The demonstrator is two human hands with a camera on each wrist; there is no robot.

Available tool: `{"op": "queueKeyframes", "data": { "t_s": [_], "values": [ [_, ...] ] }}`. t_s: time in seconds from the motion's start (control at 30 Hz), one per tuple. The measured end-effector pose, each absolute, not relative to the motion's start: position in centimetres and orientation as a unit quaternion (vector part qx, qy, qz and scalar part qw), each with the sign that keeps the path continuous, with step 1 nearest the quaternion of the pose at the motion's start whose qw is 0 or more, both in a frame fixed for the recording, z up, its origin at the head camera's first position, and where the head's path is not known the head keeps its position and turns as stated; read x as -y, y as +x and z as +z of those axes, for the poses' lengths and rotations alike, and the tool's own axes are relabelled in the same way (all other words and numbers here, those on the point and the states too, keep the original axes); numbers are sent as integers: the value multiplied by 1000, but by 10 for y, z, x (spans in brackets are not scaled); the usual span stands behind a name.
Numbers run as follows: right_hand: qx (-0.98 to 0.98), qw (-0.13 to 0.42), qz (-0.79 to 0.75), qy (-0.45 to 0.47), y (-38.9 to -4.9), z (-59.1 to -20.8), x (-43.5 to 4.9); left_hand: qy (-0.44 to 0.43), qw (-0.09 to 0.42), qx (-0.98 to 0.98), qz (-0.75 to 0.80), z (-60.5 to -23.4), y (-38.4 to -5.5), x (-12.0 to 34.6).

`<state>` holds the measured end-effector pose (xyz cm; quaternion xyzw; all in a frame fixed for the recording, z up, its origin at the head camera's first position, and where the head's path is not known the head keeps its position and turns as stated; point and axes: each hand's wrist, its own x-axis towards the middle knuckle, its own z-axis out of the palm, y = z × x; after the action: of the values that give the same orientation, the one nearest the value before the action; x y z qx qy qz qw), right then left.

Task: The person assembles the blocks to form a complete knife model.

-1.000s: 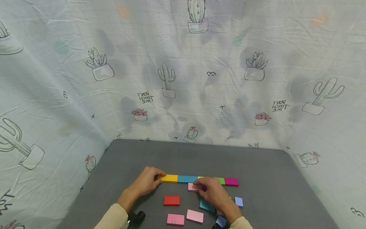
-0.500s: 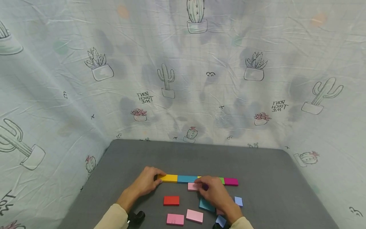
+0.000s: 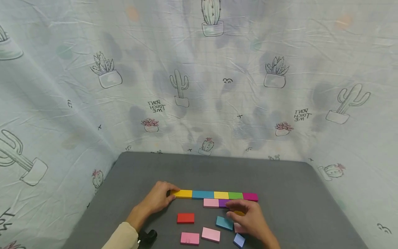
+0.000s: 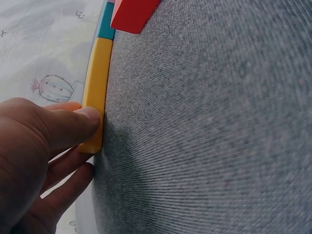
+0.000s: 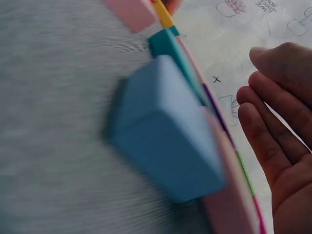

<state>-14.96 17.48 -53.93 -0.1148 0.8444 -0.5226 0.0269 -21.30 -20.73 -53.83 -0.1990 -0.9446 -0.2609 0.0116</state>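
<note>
From here I see a row of blocks end to end across the lower middle of the frame: yellow block (image 3: 183,194) leftmost, then blue block (image 3: 203,195), short yellow piece (image 3: 221,195), green block (image 3: 235,195) and magenta block (image 3: 250,196). My left grip (image 3: 158,197) pinches the leftmost one. My right grip (image 3: 250,217), low and right of centre, is spread and holds nothing, its fingertips by the right end of the purple block (image 3: 223,203); whether they touch it I cannot tell. That block sits against a pink block (image 3: 210,203), both along the row's near side. I take the step to be squaring this second line. To do it well, I'd steady the left end lightly, without pushing lengthwise, and nudge purple flat along the desk (image 3: 140,173), pressing its near side, then its free end, so no seam gapes. I'd raise the right wrist when leaving: the orange block (image 3: 238,213), teal block (image 3: 224,223) and small blue block (image 3: 239,240) lie close enough to be swept.
</note>
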Motion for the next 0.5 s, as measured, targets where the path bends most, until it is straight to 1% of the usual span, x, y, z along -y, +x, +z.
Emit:
{"op": "queueKeyframes", "data": {
  "t_s": [0.1, 0.5],
  "values": [
    [-849, 42, -516, -106, -144, -544, -176, -195, 10, 945, -262, -537, -212, 207],
    [-844, 58, -524, -104, -136, -554, -182, -205, 17, 944, -260, -539, -213, 208]
  ]
}}
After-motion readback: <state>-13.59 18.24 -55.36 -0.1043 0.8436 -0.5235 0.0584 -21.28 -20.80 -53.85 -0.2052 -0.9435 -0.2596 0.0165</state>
